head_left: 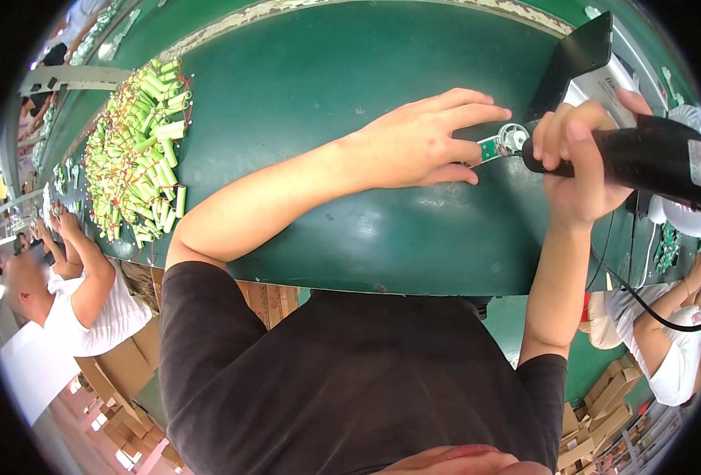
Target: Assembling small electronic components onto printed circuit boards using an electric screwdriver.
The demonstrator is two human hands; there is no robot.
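The right hand (584,154) is closed around a black handheld tool (655,162) at the right of the green table (350,229), the tool's rounded end pointing left. The left hand (425,142) is palm down with fingers spread, the index finger and thumb at the left end of a small green circuit board (488,149); whether they pinch the board or only steady it cannot be told. The board lies between the two hands, right of the table's middle, with a white round part (512,138) at its right end, just beside the tool's end; contact there cannot be confirmed. At the far right stands a box (604,83) with a dark panel. A heap of light-green cylinders (140,154) with red wires lies at the left. A black cable (643,301) curves at the right. Co-workers sit at left (89,305) and right (671,340).
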